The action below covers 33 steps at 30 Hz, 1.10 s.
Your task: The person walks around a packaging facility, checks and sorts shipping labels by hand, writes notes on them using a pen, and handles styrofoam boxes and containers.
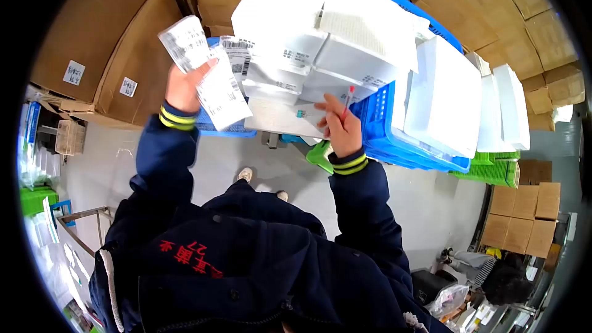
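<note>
Currently, the printed slips are at the upper left of the frame, clamped between the fingers of my left hand. The lowest slip hangs below and to the right of the grip; its long axis runs steeply from upper left to lower right. A barcode label shows just right of the grip; I cannot tell whether the same fingers retain it.

My right hand is right of the frame's centre, its fingers closed on a red pen. The pen's long axis is near upright in the frame, red end uppermost and tilted slightly right. The forward fingertips are partly extended toward the upper left.

Governing relation: a small green item on the table lies left of the right fingertips, near them and apart. It is too small to identify. The right hand is nearer to it; the slips are on its far side, to the left.

Adjacent parts: white boxes stand directly above the item in the frame; a blue crate is just right of my right hand.
</note>
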Tool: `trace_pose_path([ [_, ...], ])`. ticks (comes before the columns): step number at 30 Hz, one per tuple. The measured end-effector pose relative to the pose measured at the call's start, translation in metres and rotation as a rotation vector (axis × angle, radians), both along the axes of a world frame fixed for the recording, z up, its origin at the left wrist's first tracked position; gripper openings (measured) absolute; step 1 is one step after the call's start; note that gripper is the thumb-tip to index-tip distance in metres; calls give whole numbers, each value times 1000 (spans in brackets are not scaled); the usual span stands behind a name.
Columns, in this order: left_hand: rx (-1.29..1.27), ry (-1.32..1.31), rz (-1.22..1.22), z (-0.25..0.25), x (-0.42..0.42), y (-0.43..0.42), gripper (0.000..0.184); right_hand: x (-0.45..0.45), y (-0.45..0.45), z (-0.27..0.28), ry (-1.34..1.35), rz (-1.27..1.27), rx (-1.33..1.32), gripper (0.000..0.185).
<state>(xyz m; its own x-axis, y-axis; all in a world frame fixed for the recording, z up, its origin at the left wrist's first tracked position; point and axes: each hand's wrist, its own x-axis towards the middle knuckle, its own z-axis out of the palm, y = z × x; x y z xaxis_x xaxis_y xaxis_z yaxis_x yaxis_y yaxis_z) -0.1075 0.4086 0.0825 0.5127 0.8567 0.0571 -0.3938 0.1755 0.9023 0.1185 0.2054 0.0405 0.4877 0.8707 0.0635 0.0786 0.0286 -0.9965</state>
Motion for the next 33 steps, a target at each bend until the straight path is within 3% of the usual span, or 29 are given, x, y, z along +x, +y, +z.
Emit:
trace_pose_path([
  [2,9,14,33,18,-11,58,22,1,41,-6,-205,-131,32,36],
  [4,-11,65,-102,18,-9,122,25,2,74,-8,-458,-216,-77,44],
  [7,2,137,-263,4,17,162,27,-13,95,1,-610,-353,-33,47],
  [9,-48,179,-401,-10,38,178,29,-21,102,5,-544,-384,18,47],
  [11,-73,139,-523,-18,52,191,31,-38,100,22,-493,-309,-174,44],
  [13,-80,104,-560,-25,62,207,38,-39,109,11,-748,-369,-12,43],
  [16,-3,166,-653,-46,69,237,37,-37,131,2,-621,-456,-83,47],
  [17,-40,209,-695,-61,75,255,37,-41,137,21,-382,-413,-92,39],
  [18,-62,237,-718,-71,79,263,37,-30,142,15,-324,-393,-131,29],
  [19,-57,249,-731,-72,82,264,38,-15,148,-5,-230,-379,30,22],
  [20,-44,248,-741,-73,89,261,38,0,154,-41,-117,-353,134,26],
  [23,-3,263,-763,-82,114,260,38,-8,172,-29,-178,-427,229,24],
  [24,7,270,-769,-86,120,259,38,-18,166,-1,-297,-427,-26,22],
  [26,42,287,-780,-90,129,256,39,-32,165,0,-472,-516,201,14],
  [27,57,291,-787,-89,135,254,39,-44,148,17,-299,-478,43,10],
  [31,100,343,-822,-108,163,278,39,-53,159,26,-557,-670,167,10],
  [33,137,364,-831,-110,165,272,40,-70,144,42,-530,-673,191,12],
])
